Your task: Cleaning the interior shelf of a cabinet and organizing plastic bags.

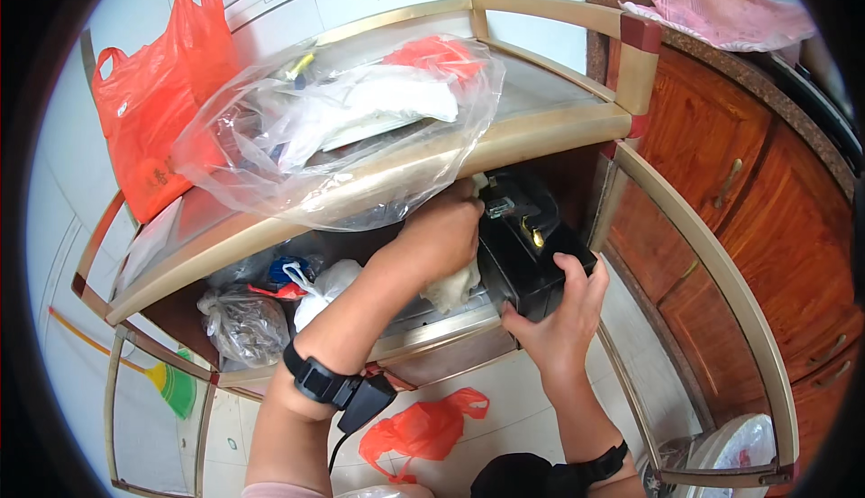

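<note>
In the cabinet's (554,123) open compartment, a glossy black box (524,265) stands at the right end. Gold-coloured and silvery metal parts show on its upper side. My right hand (561,322) grips the box's near end, thumb on the left and fingers on the right. Just left of the box, my left hand (449,228) is closed around a cream cloth (456,288), which hangs below the fist onto the compartment's front. The left fingertips are hidden. A white plastic bag (324,288) lies left of my left forearm.
A clear plastic bag (324,201) drapes over the cabinet top's front edge. Beside it stands a red plastic bag (159,106). The framed doors (716,228) hang open on both sides. Another red bag (422,430) lies on the floor. A broom (172,383) is at left.
</note>
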A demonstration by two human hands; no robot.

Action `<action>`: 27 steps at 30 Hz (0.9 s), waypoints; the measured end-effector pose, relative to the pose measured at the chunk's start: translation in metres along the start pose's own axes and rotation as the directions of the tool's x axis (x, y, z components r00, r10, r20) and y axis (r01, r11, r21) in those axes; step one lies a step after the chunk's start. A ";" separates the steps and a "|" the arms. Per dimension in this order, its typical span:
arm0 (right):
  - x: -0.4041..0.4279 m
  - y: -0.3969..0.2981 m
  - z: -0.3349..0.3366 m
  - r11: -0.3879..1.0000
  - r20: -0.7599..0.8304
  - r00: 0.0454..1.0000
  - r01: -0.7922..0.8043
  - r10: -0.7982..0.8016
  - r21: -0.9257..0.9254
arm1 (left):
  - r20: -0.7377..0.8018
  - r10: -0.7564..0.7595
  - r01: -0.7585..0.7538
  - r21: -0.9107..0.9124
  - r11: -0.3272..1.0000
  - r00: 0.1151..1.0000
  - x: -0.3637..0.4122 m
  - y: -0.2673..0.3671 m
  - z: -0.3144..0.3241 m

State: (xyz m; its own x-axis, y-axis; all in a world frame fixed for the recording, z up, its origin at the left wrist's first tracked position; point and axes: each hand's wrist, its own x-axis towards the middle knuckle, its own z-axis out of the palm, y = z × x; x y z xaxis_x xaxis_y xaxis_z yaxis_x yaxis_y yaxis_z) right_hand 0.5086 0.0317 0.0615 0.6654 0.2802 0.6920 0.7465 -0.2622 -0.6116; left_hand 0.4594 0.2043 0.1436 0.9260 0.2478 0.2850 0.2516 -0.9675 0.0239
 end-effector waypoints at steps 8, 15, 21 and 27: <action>0.005 -0.004 -0.025 0.998 0.166 0.986 0.013 -0.004 -0.056 | -0.033 -0.015 -0.014 -0.729 0.684 0.999 -0.075 0.006 -0.020; -0.013 -0.010 -0.044 0.966 0.002 0.976 0.214 -0.217 0.142 | -0.217 -0.227 -0.063 -0.841 0.537 0.949 -0.107 0.033 -0.036; -0.011 -0.062 -0.033 0.743 -0.036 0.971 0.205 -0.238 0.637 | -0.261 -0.184 -0.249 -0.965 0.085 0.948 -0.105 0.078 -0.042; -0.010 -0.041 -0.074 0.919 0.013 0.992 0.108 -0.122 0.378 | -0.655 0.041 -0.509 -0.544 0.666 0.754 -0.062 0.060 -0.044</action>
State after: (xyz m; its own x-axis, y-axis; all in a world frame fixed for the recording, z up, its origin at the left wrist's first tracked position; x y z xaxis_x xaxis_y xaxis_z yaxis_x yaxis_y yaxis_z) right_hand 0.4706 -0.0286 0.1077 0.5694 0.3225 0.7562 0.7619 0.1386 -0.6327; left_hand 0.4049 0.1288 0.1700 0.5240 0.1148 0.8440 -0.4574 -0.7980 0.3925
